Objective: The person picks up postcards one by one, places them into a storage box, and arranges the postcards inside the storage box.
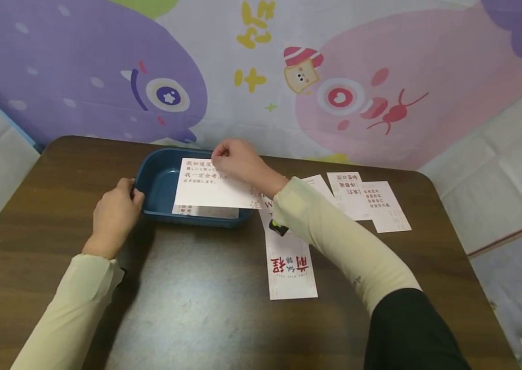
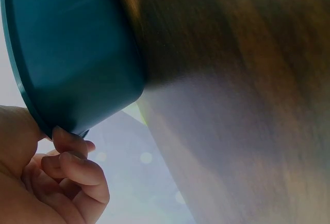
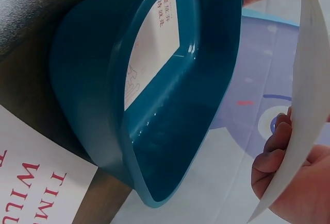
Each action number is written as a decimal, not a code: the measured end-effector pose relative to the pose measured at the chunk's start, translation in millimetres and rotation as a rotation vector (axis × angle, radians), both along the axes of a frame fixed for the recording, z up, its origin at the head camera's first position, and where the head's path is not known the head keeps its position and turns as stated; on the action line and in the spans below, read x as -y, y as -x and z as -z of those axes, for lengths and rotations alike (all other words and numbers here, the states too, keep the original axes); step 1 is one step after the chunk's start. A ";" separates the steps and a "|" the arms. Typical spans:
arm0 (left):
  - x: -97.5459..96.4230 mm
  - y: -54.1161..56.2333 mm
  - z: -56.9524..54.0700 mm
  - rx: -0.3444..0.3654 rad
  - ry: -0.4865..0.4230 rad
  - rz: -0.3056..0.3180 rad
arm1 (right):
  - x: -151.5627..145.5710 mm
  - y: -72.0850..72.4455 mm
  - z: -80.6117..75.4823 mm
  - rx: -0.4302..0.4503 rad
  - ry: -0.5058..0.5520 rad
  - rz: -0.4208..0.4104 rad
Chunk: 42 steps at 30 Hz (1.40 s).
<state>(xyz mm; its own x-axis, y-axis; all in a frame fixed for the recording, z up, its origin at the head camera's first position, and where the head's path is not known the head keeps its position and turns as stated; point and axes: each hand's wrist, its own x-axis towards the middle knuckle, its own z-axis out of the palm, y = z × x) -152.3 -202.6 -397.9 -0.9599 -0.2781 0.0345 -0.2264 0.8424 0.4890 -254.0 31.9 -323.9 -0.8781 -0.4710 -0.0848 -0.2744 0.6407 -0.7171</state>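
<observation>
A dark teal plastic basin [image 1: 156,180] stands at the back of the table. My left hand [image 1: 117,213] pinches its left rim; the left wrist view shows curled fingers at the rim's corner [image 2: 31,105]. Over the basin, my right hand [image 1: 241,163] pinches a white printed card [image 1: 210,192] by its upper edge, and the card covers much of the opening in the head view. In the right wrist view this card [image 3: 309,80] appears nearly edge-on, slightly bowed. Another printed card [image 3: 154,49] lies inside the basin.
Right of the basin, a card with large red characters [image 1: 290,277] lies partly under my right forearm. Several more cards [image 1: 383,205] overlap toward the table's right side. A cartoon-printed cloth [image 1: 251,113] hangs behind the table's back edge.
</observation>
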 end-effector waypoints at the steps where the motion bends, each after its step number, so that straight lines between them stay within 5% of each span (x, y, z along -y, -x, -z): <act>1: 0.0 0.2 0.0 -0.001 0.000 -0.001 | 0.8 0.0 0.2 0.001 -0.001 0.002; 42: 1.1 2.5 1.2 0.013 -0.016 -0.019 | 34.9 2.8 27.9 0.028 -0.077 -0.035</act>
